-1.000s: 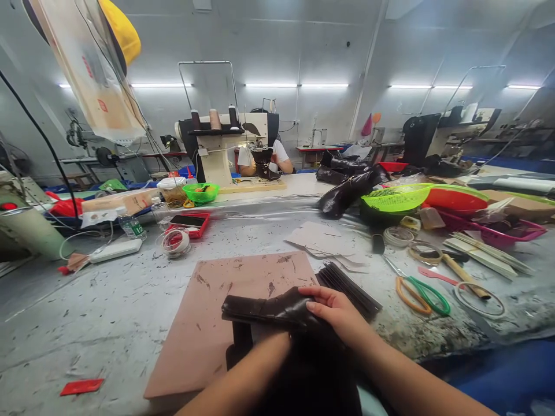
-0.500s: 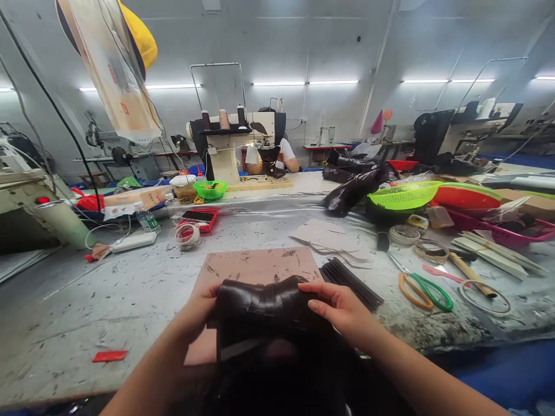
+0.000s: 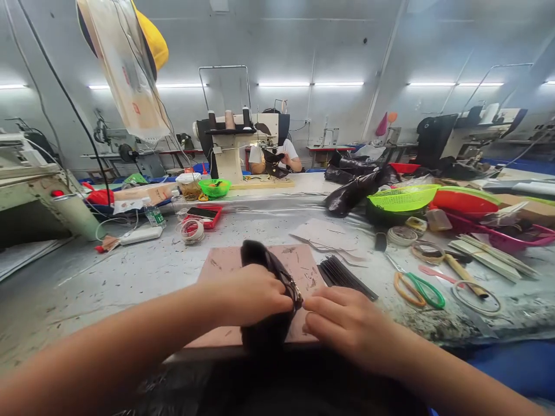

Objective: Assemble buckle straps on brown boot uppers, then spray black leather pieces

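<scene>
A dark brown leather boot piece (image 3: 265,271) with a small metal buckle lies on a pink cutting board (image 3: 225,263) at the near edge of the worktable. My left hand (image 3: 247,296) is closed over the piece from the left, fingers wrapped round it. My right hand (image 3: 342,320) presses on the board beside the buckle, fingers together and pinching at the piece's edge. A bundle of dark strips (image 3: 342,276) lies just right of the board.
Orange and green scissors (image 3: 418,287), a wooden-handled tool (image 3: 459,273), tape rolls and green, orange and pink baskets (image 3: 401,197) crowd the right side. Dark boots (image 3: 351,193) lie behind. A sewing machine (image 3: 236,138) and another person (image 3: 277,157) are at the back. A red tray (image 3: 203,215) is at left.
The leather piece was held spread wide between both hands; now it is turned narrow on the board, my left hand has come over it and my right hand has dropped to its buckle side.
</scene>
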Tool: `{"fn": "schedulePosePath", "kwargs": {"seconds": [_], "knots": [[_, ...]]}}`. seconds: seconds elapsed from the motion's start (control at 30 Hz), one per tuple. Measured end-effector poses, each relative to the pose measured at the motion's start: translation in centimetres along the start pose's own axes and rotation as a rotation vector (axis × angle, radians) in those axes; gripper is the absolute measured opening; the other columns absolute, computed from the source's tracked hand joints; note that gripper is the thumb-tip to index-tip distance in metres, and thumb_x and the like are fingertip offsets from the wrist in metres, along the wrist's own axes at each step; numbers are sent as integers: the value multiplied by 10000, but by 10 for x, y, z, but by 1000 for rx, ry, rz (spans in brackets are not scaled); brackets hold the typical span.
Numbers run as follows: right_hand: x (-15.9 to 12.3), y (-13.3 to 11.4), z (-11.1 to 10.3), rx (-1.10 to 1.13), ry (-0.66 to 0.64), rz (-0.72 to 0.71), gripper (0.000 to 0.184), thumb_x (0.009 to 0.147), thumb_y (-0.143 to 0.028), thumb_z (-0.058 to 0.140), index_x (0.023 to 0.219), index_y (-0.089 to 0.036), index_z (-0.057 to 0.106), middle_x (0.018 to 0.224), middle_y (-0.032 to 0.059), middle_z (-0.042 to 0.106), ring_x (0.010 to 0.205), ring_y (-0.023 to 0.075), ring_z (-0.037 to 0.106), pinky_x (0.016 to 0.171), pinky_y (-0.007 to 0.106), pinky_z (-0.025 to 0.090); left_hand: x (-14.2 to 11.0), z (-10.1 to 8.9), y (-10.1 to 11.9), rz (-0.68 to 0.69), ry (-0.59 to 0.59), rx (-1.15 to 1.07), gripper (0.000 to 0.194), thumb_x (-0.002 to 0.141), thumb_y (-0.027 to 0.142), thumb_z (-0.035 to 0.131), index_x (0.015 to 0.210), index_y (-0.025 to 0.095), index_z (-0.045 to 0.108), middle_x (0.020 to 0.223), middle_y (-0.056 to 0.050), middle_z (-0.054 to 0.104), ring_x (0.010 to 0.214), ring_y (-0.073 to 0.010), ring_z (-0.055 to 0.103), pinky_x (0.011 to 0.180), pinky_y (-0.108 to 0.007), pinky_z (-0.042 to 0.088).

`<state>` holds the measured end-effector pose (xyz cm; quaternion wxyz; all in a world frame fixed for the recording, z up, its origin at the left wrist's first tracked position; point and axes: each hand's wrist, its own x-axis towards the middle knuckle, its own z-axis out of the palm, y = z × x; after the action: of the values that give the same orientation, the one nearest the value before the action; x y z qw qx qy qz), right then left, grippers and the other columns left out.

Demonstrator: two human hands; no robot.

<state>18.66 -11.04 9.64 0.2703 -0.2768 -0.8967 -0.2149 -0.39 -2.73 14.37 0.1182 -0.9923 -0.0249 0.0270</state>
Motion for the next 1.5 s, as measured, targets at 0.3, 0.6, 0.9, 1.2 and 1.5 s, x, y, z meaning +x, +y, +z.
{"fn": "schedulePosePath", "kwargs": {"seconds": [0.3,0.6,0.9,1.2,1.5], "knots": [[8,-7,21,50,20,-129,193,853,-100,436,733,-176,566,762,0,618,775,138,525,937,316,365,-13,18,2,-170,9,0,49,673,182,613,707,179,579,633,-23,604,586,-176,559,505,-294,347],[14,-14,10,130,43,-103,283,893,-184,393,665,-188,562,613,-17,535,552,105,427,838,249,401,-19,41,-1,-282,260,17,338,729,483,608,662,153,586,652,-58,640,660,-200,586,658,-326,380],[11,-20,2,44,143,-51,179,788,-89,465,650,-181,532,821,7,625,608,93,490,967,351,302,-29,32,22,-351,705,338,462,854,562,327,817,166,563,817,-91,618,791,-213,537,712,-339,343],[19,-18,-7,62,-22,-62,214,817,-111,403,649,-190,509,744,-1,577,560,91,481,987,362,285,-28,29,43,-821,499,-301,223,703,209,645,910,174,573,749,-5,638,607,-142,569,548,-251,406],[18,-4,-16,184,-74,65,128,861,-219,445,742,-197,486,803,26,585,769,138,583,1023,473,248,-27,37,33,-607,772,-1373,137,684,230,618,720,164,503,946,-55,624,764,-154,611,681,-293,516]]}}
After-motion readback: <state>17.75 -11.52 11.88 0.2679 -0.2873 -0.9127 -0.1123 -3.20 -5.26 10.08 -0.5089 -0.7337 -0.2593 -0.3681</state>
